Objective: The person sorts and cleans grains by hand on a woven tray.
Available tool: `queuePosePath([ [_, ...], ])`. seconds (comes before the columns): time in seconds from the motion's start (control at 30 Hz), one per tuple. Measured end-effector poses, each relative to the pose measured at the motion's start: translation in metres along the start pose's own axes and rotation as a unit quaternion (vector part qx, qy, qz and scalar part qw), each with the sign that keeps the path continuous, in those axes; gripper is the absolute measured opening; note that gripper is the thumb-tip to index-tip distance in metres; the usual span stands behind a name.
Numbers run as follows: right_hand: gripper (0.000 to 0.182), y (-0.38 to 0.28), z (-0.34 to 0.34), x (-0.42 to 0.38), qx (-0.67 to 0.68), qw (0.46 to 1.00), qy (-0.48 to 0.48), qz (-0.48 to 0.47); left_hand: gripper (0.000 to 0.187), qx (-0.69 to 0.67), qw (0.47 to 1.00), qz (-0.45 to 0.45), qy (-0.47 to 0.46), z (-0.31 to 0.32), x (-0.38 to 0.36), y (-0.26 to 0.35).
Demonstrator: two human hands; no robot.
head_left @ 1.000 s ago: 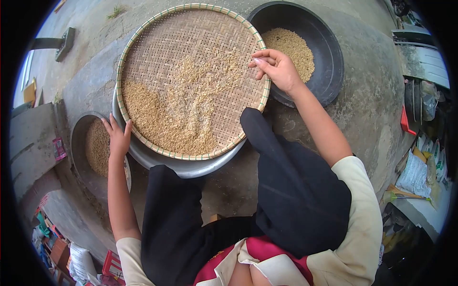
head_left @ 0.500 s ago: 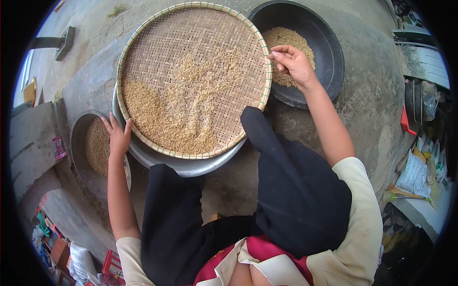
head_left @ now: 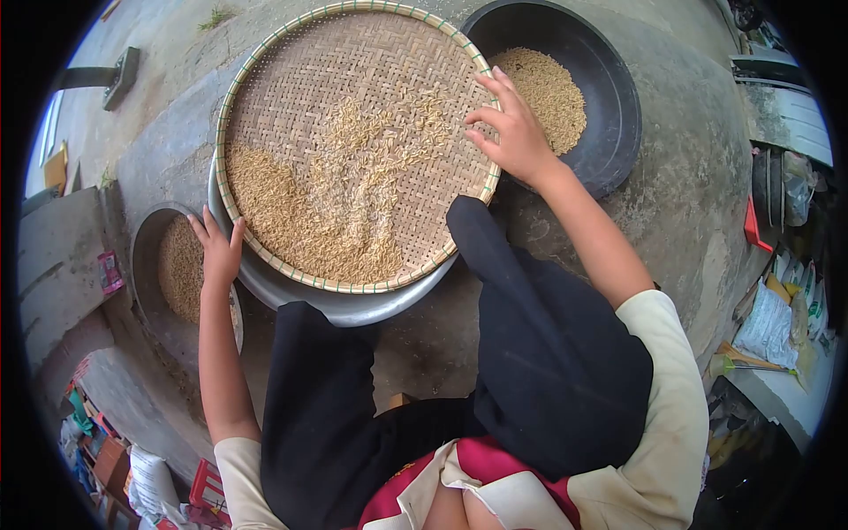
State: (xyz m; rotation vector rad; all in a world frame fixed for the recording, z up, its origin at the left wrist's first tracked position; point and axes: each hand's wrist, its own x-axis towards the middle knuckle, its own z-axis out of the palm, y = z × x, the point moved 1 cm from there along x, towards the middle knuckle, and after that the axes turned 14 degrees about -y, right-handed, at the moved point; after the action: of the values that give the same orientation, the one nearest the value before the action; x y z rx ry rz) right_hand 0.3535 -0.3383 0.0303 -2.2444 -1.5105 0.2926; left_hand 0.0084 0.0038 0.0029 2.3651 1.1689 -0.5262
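A round woven bamboo winnowing tray lies tilted on a metal basin. Unhusked-looking grain is heaped along its lower left and scattered thinly across the middle. My left hand is at the tray's lower-left rim, thumb against the edge, the other fingers stretched apart outside it. Over the right rim hovers my right hand, fingers spread and slightly curled, with nothing visible in them. Behind that hand stands a black tub with more grain in it.
To the left, a grey metal pot holds brownish grain. My knees in black trousers flank the basin's near side. A concrete floor extends around. Plastic sacks and a red object lie along the right side.
My right hand has moved left from above the black tub to the tray's right rim, and its pinched fingers have spread. My left hand stays in place.
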Motion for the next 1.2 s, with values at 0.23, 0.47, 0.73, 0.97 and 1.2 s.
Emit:
queuePosePath([
  [0.23,0.017,-0.018,0.020,0.007,-0.051,0.992,-0.088,0.071,0.084,-0.013,1.000,0.001,-0.001,0.000,0.000,0.001],
  [0.47,0.014,-0.028,0.023,0.014,-0.105,0.982,-0.115,0.107,0.083,-0.008,1.000,0.009,0.006,0.002,0.002,-0.004],
  [0.73,0.010,-0.025,0.029,0.014,-0.116,0.983,-0.105,0.098,0.084,-0.004,1.000,0.007,0.003,0.001,0.002,-0.003],
  [0.97,0.009,-0.023,0.026,0.013,-0.058,0.990,-0.094,0.086,0.084,-0.008,1.000,0.003,0.001,0.002,0.002,-0.005],
  [1.2,0.008,-0.012,0.000,0.011,0.112,0.991,-0.039,0.069,0.084,-0.007,1.000,0.004,0.004,0.002,0.002,-0.004],
])
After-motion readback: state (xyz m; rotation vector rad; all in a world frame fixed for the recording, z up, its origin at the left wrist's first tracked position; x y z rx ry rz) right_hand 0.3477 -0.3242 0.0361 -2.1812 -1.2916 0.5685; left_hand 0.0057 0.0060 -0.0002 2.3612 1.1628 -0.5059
